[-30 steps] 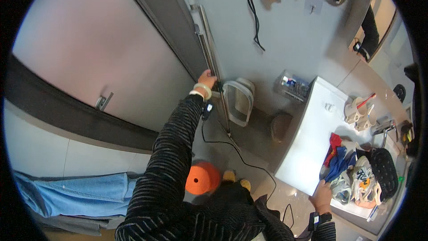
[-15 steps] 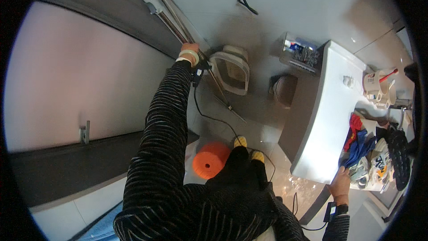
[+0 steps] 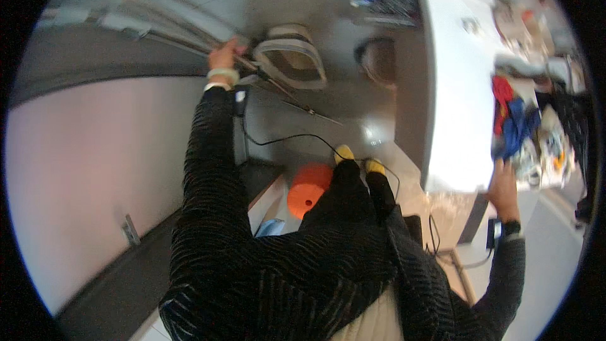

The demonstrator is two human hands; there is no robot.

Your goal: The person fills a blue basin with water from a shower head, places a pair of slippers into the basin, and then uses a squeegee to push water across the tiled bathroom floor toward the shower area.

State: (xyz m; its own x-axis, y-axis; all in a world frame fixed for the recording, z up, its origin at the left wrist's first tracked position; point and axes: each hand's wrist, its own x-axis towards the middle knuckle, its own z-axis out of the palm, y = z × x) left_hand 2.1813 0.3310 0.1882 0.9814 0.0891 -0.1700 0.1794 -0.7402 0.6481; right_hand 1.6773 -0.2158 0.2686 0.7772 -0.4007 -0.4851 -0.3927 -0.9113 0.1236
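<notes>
At the upper left, my left hand [image 3: 223, 57] is closed around thin silvery metal poles [image 3: 183, 39], which run slantwise from the far left toward the floor. A bracelet circles that wrist, with a small black device and a cable [image 3: 290, 137] beside it. Over on the right, my right hand [image 3: 503, 191] rests on the near corner of a white washbasin [image 3: 454, 88], its fingers bent over the edge. Right beside those fingertips is a blue cloth [image 3: 519, 127], heaped with a red cloth [image 3: 502, 96] and other items in the basin. The fingertips are blurred.
An orange round stool-like object [image 3: 309, 191] stands by my yellow shoes [image 3: 344, 153]. Beyond are a pale plastic tub [image 3: 315, 76], a dark round bin [image 3: 377, 62] and a clear box [image 3: 382, 5] of small items. The cable crosses the floor. A pale panel [image 3: 95, 170] lies left.
The whole view has shifted and turned. My left hand and the poles now appear farther left; my right hand appears higher, still at the basin's near corner.
</notes>
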